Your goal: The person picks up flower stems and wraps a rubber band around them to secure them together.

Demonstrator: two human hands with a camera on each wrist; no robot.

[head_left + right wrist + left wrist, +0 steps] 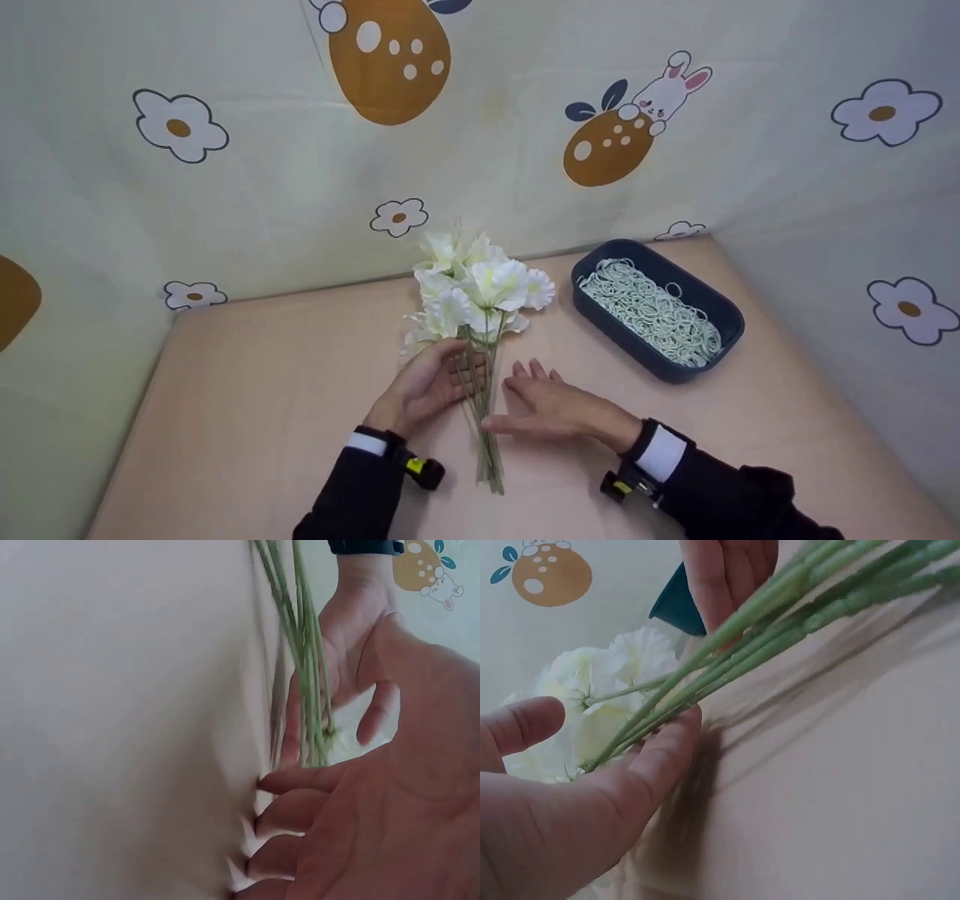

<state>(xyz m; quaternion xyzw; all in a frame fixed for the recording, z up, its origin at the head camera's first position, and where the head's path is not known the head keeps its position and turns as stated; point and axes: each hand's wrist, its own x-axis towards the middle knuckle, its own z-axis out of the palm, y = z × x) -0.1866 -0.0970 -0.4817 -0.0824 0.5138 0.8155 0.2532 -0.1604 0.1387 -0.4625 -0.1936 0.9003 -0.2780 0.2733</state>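
A bunch of white artificial flowers [495,285] lies over the table, blossoms toward the back wall and thin green stems [491,457] toward the front. My left hand [427,384] is at the left of the bunch, its fingers reaching under the stems just below the blossoms. In the left wrist view the thumb stands apart from the stems [727,667], and the fingers are extended beneath them. On the other side, my right hand [555,409] holds nothing; its fingers are spread and its thumb tip is right by the stems. The right wrist view shows those fingertips [274,780] low over the table.
A dark blue rectangular box [622,343] stands at the back right, with many pale green rubber bands [649,315] inside. Behind the table [247,420] hangs a cloth wall [285,172] printed with flowers and rabbits. Both wrists carry small cameras on bands.
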